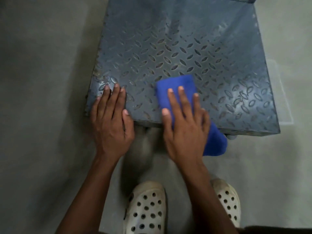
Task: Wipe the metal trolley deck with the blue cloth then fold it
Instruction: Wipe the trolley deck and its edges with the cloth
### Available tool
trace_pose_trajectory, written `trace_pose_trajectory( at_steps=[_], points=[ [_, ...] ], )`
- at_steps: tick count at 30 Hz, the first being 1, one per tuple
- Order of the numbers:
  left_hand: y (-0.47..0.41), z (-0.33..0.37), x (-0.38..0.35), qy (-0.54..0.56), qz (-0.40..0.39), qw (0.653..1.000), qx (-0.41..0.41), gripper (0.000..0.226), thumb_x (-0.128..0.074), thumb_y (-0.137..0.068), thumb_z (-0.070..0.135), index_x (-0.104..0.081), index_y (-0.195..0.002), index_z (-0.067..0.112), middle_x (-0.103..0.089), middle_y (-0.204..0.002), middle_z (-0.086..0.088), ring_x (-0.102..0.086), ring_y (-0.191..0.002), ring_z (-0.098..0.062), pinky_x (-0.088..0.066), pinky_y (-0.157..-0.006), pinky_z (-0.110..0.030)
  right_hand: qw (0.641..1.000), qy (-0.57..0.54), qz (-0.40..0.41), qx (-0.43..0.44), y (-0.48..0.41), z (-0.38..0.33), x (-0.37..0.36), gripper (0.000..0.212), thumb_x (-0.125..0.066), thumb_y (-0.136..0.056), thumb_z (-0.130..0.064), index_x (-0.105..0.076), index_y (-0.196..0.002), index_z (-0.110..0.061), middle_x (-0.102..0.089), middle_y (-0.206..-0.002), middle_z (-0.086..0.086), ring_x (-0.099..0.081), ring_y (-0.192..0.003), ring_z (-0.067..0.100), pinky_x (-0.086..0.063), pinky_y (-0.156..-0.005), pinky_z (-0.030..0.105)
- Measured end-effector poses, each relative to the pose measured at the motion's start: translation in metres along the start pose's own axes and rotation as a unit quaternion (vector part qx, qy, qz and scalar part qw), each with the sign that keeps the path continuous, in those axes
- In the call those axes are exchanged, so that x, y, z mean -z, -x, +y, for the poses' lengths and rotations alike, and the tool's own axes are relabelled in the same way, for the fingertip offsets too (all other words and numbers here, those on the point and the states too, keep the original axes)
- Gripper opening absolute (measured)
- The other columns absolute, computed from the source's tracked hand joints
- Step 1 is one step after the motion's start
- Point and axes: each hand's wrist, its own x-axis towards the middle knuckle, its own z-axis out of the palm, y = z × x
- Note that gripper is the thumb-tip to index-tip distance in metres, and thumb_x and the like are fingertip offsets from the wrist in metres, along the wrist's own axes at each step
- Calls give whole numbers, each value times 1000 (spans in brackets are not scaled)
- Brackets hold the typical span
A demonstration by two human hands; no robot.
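Note:
The metal trolley deck [177,48] is a grey-blue tread plate with raised diamond marks, filling the upper middle of the head view. A folded blue cloth [175,83] lies on its near edge, one end hanging over the front. My right hand [184,125] presses flat on the cloth with fingers spread. My left hand [111,122] rests flat on the deck's near left corner, fingers apart, holding nothing.
Grey concrete floor [42,98] surrounds the trolley on the left, right and front. My two feet in white perforated clogs [146,208] stand just below the deck's front edge. A trolley wheel [232,136] peeks out under the front right.

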Motion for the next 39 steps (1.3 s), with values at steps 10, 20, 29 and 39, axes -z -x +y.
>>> trace_pose_trajectory(
  at_steps=[10,20,29,39],
  points=[
    [32,0,7,62,-30,998,-12,52,-37,-105,8,-47,-156,1,-43,-166,-14,-32,-159,-31,-21,-130,-52,993,9,-34,115,1,-30,1,53,-32,-112,-53,-33,-164,-44,-26,-174,-17,-14,-165,19,-17,-129,47],
    [10,2,-2,148,-33,986,-64,67,-38,-85,-9,-50,-152,-6,-45,-162,-22,-32,-157,-44,-20,-130,-61,997,31,-21,63,-12,-24,12,56,-28,-112,-53,-27,-167,-40,-21,-177,-11,-11,-166,25,-14,-132,50],
    [26,4,-6,216,4,975,-44,61,-37,-84,-23,-53,-143,-15,-51,-154,-28,-39,-152,-48,-35,-123,-63,997,61,-29,-35,-57,7,28,64,-17,-111,-62,-4,-170,-39,2,-180,-8,5,-166,28,-2,-133,58],
    [40,21,-10,212,-22,974,-76,68,-42,-81,-20,-52,-147,-10,-49,-158,-24,-36,-155,-44,-38,-118,-67,996,69,-11,-55,-71,24,39,60,-17,-112,-58,-12,-170,-41,-7,-179,-10,0,-166,25,-5,-133,56]
  ],
)
